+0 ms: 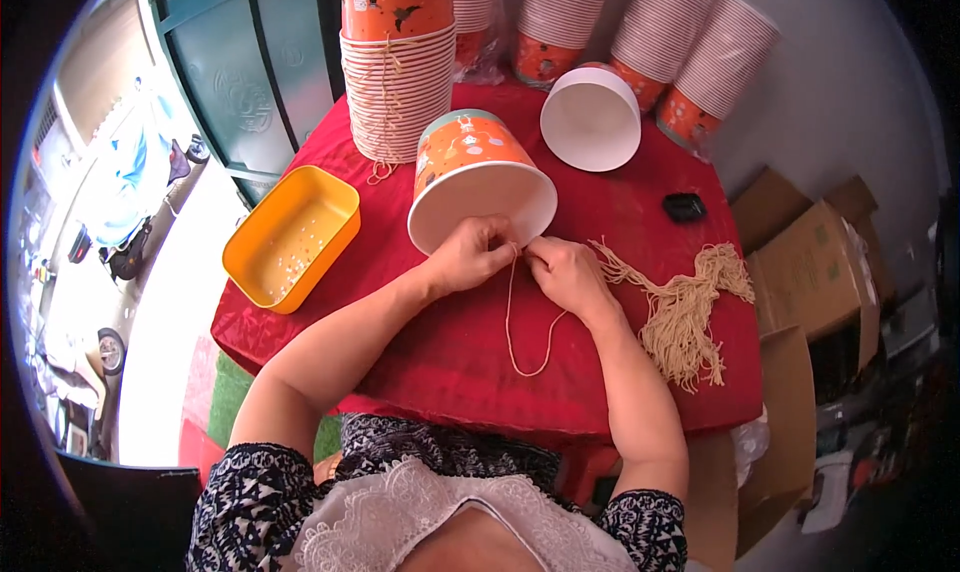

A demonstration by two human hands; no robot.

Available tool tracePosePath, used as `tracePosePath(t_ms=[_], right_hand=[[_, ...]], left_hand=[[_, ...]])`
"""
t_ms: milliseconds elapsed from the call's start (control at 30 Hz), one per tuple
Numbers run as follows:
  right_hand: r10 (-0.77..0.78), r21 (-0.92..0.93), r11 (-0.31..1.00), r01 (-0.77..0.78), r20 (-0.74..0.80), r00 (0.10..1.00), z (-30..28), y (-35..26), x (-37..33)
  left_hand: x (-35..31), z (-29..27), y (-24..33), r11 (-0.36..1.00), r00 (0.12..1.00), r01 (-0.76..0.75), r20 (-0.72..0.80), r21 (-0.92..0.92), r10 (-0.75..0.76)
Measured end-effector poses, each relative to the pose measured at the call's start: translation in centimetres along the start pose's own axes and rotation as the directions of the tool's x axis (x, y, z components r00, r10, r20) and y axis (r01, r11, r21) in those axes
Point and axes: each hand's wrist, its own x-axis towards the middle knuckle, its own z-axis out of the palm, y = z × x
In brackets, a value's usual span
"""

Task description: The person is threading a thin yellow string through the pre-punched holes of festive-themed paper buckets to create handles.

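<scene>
An orange paper bucket [474,154] with a white rim lies on its side, its mouth facing me. Close together at the rim's lower right are both my hands, fingers closed. Thumb and finger of my left hand [472,253] pinch a thin beige string [511,344] against the rim. My right hand [568,275] pinches the string just beside the left fingertips. From there the string hangs in a loose loop over the red cloth and runs back under my right hand. The fingers partly hide where the string meets the bucket.
A bundle of beige strings [690,312] lies at right, near a small black box [684,207]. A yellow tub [336,234] holding small white bits stands left. Stacked buckets [398,97] and a single white-lined bucket [591,124] stand behind. Cardboard boxes [812,272] sit beyond the right edge.
</scene>
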Motion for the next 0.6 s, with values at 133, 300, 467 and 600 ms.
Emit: tracePosePath(t_ms=[133,300,467,600], right_hand=[[0.003,0.027,1.0,-0.003,-0.007,1.0,0.2,0.1,0.1],[0.003,-0.049,0.999,-0.007,-0.074,0.997,0.2,0.7,0.0],[0.533,0.648,0.603,-0.465,0.106,0.839,-1.0,-3.1,0.7],[0.55,0.751,0.345,-0.564,0.325,0.769,-0.7,-4.9,0.4]], left_hand=[[0.4,0.2,0.5,0.972,0.998,0.055,-0.054,0.23,-0.044],[0.7,0.4,0.5,0.962,0.995,0.095,-0.058,0.254,-0.083],[0.6,0.2,0.8,0.96,0.986,0.158,-0.085,0.231,-0.142],[0.8,0.4,1.1,0.958,0.97,0.235,-0.095,0.162,-0.222]])
